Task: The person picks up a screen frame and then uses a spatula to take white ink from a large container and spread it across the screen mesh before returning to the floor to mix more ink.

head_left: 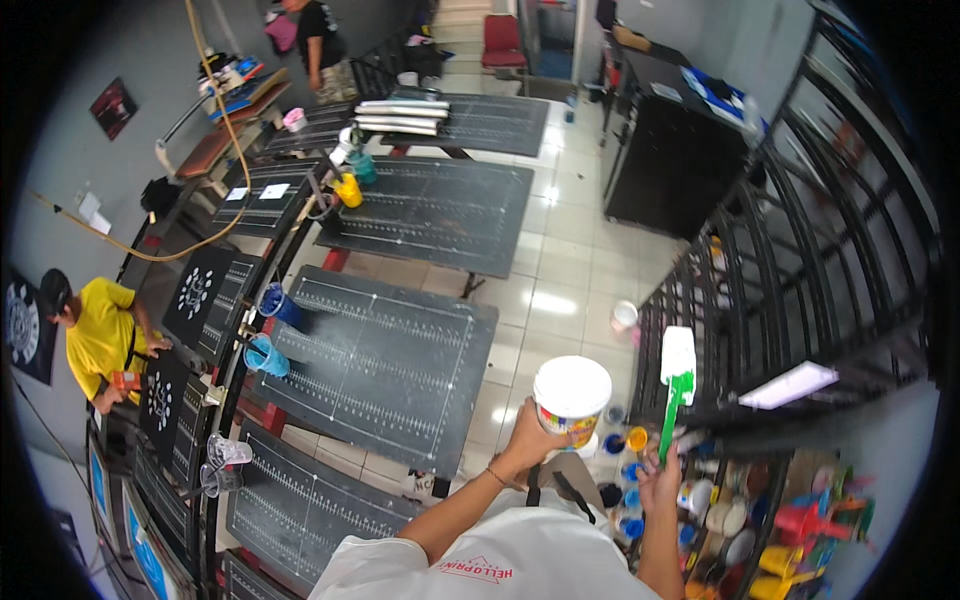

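My left hand (532, 440) is wrapped round a white plastic tub (572, 388) with a coloured label, held in front of my body. Its top is white all over; whether that is a lid or white ink inside, I cannot tell. To the right of the tub, my right hand (659, 484) grips the green handle of a spatula (676, 392). The spatula points away from me, blade up, and the blade is coated in white. Tub and spatula are apart.
Dark printing boards (380, 350) with white markings line the left, with ink cups (268, 355) along their edge. A black metal rack (780, 260) stands at right, above several ink pots (725, 517). A person in yellow (105, 330) works at far left; another person (320, 50) stands behind.
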A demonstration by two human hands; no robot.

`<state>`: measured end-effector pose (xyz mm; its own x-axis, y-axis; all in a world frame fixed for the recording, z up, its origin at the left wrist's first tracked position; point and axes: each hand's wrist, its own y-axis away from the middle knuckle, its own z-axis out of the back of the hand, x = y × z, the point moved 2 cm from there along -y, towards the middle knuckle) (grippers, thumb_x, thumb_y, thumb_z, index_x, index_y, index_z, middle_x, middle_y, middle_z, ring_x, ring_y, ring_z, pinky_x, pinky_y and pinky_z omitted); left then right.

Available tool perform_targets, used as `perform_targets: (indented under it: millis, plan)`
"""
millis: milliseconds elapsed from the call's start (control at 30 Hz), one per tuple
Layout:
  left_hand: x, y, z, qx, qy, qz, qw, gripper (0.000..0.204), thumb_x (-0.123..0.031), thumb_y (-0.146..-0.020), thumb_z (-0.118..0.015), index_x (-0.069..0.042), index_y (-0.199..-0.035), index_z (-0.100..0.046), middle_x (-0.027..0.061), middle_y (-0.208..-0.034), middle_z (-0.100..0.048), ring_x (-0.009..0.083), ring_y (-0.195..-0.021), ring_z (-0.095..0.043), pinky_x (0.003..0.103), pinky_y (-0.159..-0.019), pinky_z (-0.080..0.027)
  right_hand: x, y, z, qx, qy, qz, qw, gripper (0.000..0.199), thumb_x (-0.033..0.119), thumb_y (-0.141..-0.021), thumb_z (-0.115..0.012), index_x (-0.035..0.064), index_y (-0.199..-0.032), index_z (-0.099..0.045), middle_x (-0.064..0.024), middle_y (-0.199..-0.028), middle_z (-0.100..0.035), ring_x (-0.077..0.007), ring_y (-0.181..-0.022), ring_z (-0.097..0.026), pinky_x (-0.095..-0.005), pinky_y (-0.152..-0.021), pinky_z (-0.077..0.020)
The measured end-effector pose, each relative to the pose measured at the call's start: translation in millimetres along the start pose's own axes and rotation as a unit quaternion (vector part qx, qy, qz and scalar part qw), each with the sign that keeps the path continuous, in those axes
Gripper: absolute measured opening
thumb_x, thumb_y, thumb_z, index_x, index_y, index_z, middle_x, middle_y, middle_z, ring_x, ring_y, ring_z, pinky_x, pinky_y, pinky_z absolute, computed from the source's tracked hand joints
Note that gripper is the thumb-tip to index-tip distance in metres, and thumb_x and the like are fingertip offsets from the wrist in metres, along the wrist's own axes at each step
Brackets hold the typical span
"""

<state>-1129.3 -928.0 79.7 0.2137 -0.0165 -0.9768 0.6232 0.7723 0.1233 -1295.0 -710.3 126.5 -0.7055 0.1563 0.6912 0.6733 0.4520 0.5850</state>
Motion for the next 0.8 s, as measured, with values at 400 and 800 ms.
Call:
perform_targets:
  millis: [400, 800]
  plan:
    - [-61.4, -189.3, 24.9, -0.132, 0.002, -0.082, 0.988, 0.092, -0.038, -0.054, -0.093, 0.004, -0.123, -0.048, 0.0190, -0.117, -0.061, 0.0316, -0.109, -0.059, 0.044, -0.094, -0.046, 69.9, -201.0, -130.7, 0.216, 0.060, 0.013, 0.974, 0.033, 0.035, -0.099, -0.055, 0.0077, -0.117, -0.055, 0.0071, -0.073, -0.042, -0.0027, -0.054, -0.034, -0.0187, -0.048, -0.0304]
    - [-141.6, -320.7, 9.7, -0.151, -0.237, -0.119, 0.952, 0.093, -0.030, -0.056, -0.091, 0.004, -0.127, -0.042, 0.0199, -0.119, -0.051, 0.0333, -0.114, -0.047, 0.044, -0.099, -0.039, 165.7, -267.7, -171.8, 0.142, 0.333, 0.218, 0.906, 0.029, 0.018, -0.093, -0.064, -0.0016, -0.114, -0.066, -0.0016, -0.080, -0.060, -0.0081, -0.065, -0.052, -0.0241, -0.057, -0.0392]
